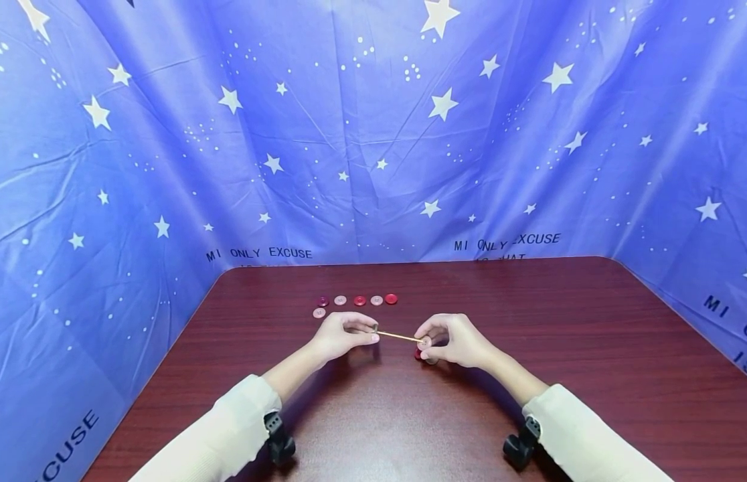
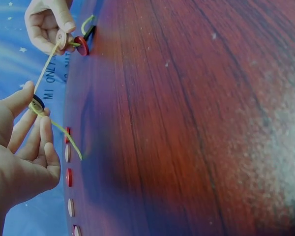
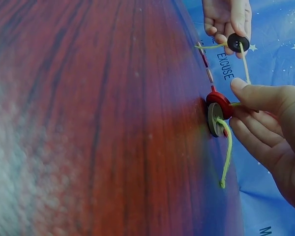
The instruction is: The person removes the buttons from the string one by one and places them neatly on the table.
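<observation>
Cord [image 1: 399,336], yellow and thin, runs straight between the two raised hands. The left hand [image 1: 339,337] pinches a dark-rimmed button [image 3: 232,44] between thumb and fingers – the cord passes through it, and a loose tail hangs out beyond. The right hand [image 1: 462,341] grips a pale pink button [image 1: 424,343] the same way, with the cord leading from it toward the left hand.

Just below the right fingers, two more buttons sit on the same cord: a red button [image 3: 218,104] and, touching it, a greyish button [image 3: 213,120], out of whose face the other end of the cord dangles (a small knot shows at its tip). Whether this pair touches the table, I cannot tell.

Farther out, on the reddish-brown table [image 1: 373,428] beyond the hands, five loose buttons lie in a row: a plum button [image 1: 323,301], a pink, a red, a pink and a red. One more pink disc [image 1: 318,312] lies just beside the row's left end – a little nearer the person. Pale sleeves [image 1: 247,408] cover the forearms, and a blue starry curtain [image 1: 361,134] surrounds the table's far side.
</observation>
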Motion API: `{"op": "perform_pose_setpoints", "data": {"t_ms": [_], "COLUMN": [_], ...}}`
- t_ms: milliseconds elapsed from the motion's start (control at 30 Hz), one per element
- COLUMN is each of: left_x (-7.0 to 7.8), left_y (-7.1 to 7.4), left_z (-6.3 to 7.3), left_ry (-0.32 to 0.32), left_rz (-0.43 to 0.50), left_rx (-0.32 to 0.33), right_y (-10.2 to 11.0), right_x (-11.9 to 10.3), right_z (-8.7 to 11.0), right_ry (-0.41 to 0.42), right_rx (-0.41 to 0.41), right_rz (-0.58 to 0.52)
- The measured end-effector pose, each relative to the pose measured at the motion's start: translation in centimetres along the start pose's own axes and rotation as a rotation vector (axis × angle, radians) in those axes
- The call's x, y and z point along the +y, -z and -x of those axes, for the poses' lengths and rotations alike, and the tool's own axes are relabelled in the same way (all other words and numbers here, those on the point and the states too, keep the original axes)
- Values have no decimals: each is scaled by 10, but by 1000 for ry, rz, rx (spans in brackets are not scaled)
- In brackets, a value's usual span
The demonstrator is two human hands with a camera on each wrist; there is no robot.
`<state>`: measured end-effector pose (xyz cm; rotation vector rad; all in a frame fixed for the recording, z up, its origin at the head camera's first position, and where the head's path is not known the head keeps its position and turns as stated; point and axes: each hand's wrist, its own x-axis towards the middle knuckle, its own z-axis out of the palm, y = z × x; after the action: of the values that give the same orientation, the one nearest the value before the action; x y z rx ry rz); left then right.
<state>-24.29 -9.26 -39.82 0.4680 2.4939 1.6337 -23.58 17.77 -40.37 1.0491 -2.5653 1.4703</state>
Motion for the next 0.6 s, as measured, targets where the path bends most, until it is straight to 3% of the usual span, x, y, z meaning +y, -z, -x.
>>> {"op": "perform_pose_setpoints", "data": {"t_ms": [600], "left_x": [-8], "left_y": [13], "left_z": [4], "left_ry": [6], "left_rz": [-3], "left_rx": [12], "right_y": [0], "right_x": [2], "right_z": [-2], "right_ry": [-18], "right_rx": [-3], "right_rz": [4]}}
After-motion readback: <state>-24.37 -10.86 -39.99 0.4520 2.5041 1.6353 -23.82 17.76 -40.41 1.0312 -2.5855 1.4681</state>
